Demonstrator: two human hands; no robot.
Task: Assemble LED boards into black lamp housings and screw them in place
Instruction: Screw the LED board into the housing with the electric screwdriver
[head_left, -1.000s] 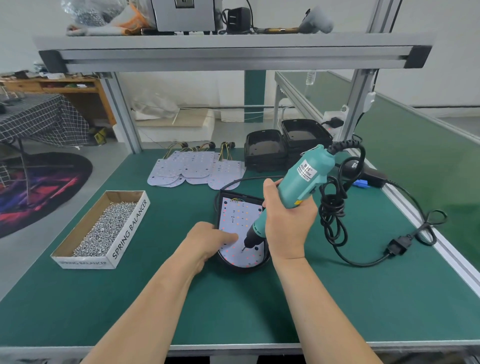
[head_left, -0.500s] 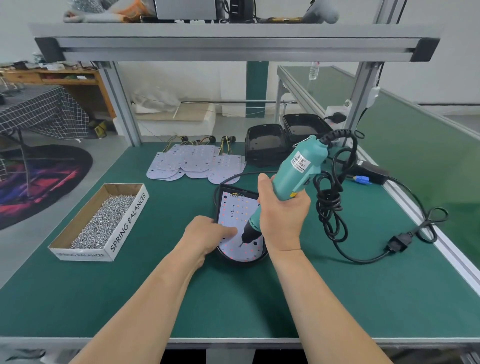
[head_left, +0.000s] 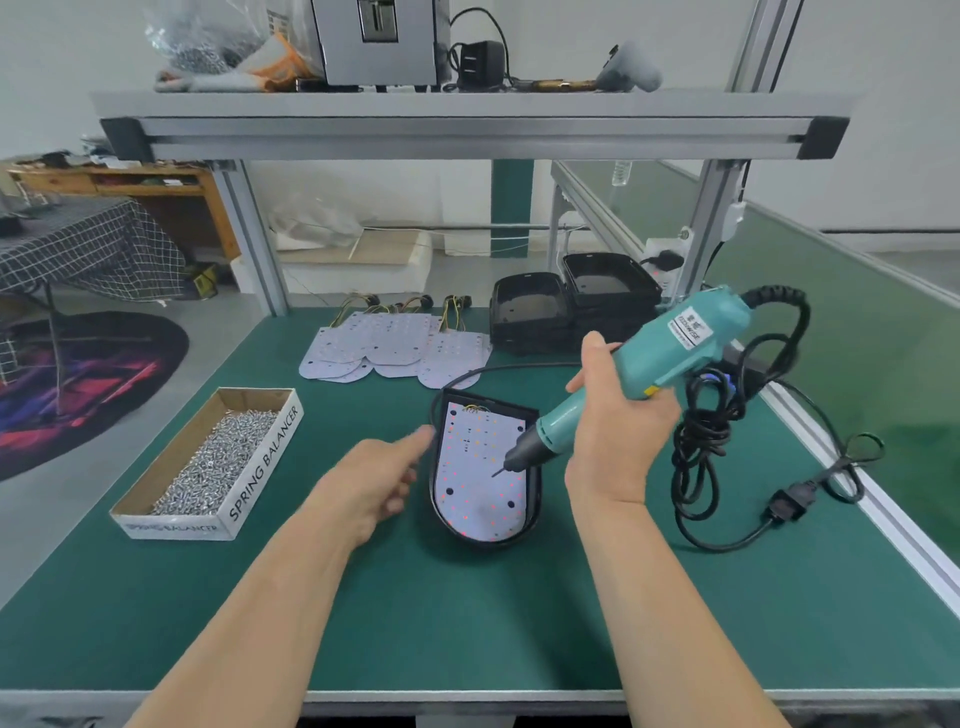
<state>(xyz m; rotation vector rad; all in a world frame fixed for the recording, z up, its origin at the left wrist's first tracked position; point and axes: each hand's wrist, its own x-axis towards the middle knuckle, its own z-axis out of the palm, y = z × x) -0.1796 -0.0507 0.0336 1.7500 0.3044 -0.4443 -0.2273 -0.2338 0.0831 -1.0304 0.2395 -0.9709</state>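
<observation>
One black lamp housing lies on the green desk in front of the person, with one white LED board seated inside it. One teal electric screwdriver is gripped in the right hand, fingers wrapped round its body. It slants down to the left, with its bit tip over the middle of the board; contact cannot be told. The left hand is relaxed and holds nothing, its forefinger reaching to just beside the housing's left wall. Behind the housing to the right sit two empty black housings. Behind it to the left lies a fanned pile of loose LED boards, overlapping too much to count. Left of the housing stands one cardboard box printed SPRING BALANCER, holding a heap of silver screws. Right of the housing hangs the screwdriver's black cord, partly bundled, ending in a plug on the desk. The seated board is rounded at its near end, dotted with small red and orange points, shows four dark round holes and has yellow wires at its far edge.
</observation>
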